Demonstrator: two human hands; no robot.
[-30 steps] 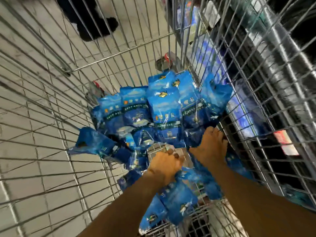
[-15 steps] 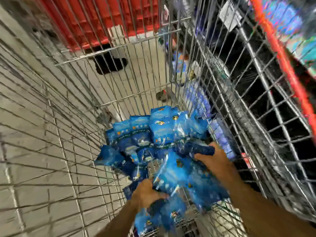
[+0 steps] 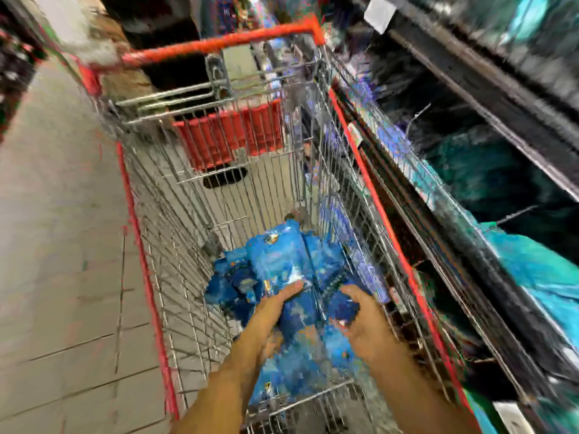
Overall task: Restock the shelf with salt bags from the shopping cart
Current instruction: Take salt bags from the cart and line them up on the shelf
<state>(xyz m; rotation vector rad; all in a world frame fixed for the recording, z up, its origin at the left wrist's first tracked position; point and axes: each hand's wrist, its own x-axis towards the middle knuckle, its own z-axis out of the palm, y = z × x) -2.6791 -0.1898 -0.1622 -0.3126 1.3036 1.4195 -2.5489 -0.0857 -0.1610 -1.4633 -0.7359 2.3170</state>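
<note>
Salt bags: we see a heap of blue film packs low in the shopping cart, piled toward its far end and its shelf-side wall; the frame is smeared by motion, so print and exact count escape us.
Held bundle: several bags sit between our two hands, nearer us than the rest of the heap, raised a little above the cart's wire floor as far as we can tell.
Left hand: our grip here is fingers laid long and nearly straight against the bundle's left flank, pressing inward.
Right hand: our grip here is curled over the bundle's right side, thumb and fingers wrapped on the blue film.
Handling: we judge these packs dense and heavy for their bulk, soft-bodied, the grains shifting inside; the glossy film looks slippery, so a stack can slide apart.
Where to hold: we would squeeze from both flanks and get fingers under the lowest bag, not pinch top seams.
Shelf: it runs along the cart's right side, dark bays with teal packs, blurred.
Floor: pale tiles lie left of the cart.
</note>
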